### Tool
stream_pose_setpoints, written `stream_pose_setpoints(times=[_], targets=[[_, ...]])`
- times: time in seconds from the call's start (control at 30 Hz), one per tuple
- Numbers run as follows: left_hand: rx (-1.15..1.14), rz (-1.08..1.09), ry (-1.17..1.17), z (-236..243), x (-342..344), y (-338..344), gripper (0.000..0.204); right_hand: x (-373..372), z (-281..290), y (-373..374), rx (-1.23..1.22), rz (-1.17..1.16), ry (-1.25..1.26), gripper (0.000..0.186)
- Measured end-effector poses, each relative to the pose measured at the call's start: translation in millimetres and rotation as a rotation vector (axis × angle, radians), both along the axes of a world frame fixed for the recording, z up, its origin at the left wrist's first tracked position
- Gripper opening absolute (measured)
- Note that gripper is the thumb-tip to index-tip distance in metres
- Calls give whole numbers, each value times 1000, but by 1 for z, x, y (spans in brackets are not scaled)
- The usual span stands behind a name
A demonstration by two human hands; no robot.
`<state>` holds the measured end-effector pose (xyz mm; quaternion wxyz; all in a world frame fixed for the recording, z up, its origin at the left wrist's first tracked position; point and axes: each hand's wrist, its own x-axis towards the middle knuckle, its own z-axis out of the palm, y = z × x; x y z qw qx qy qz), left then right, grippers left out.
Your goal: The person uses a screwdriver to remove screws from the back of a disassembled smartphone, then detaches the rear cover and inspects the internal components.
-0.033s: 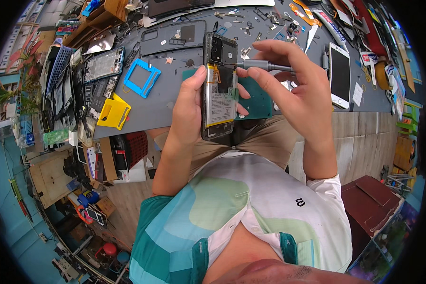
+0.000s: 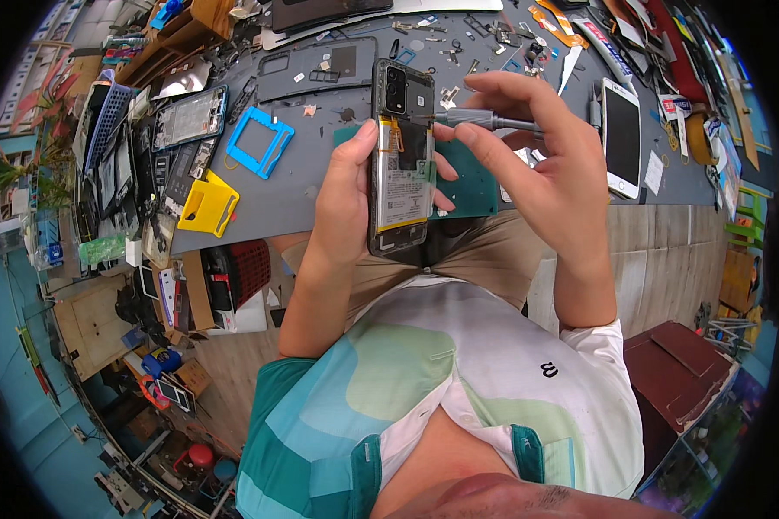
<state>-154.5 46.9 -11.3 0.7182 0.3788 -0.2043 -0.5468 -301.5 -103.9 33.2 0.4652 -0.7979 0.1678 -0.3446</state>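
An opened smartphone (image 2: 407,182) stands up in my left hand (image 2: 344,195), its back cover off, so the battery and the camera block show. The thumb presses its left edge and fingertips come round the right edge. My right hand (image 2: 550,160) grips a grey screwdriver (image 2: 476,118) between thumb and fingers. The screwdriver lies almost level, its tip at the phone's upper right part, beside the camera block. Whether the tip sits in a screw is too small to tell. Behind the phone, a green mat (image 2: 472,186) lies on the grey table (image 2: 312,164).
Left of the phone lie a blue frame holder (image 2: 260,143), a yellow holder (image 2: 208,204) and a stripped phone frame (image 2: 190,117). A grey back cover (image 2: 316,69) lies behind. On the right is a white phone (image 2: 621,138). Small parts are scattered along the far side.
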Motion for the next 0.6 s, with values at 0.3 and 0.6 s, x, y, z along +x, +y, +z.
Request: stream_pose_setpoints(times=[0.3, 0.6], targets=[[-48, 59, 6, -3, 3, -7, 73, -22, -7, -5, 3, -55, 97, 35], [12, 40, 57, -1, 2, -9, 72, -27, -15, -4, -27, -41, 170, 36]])
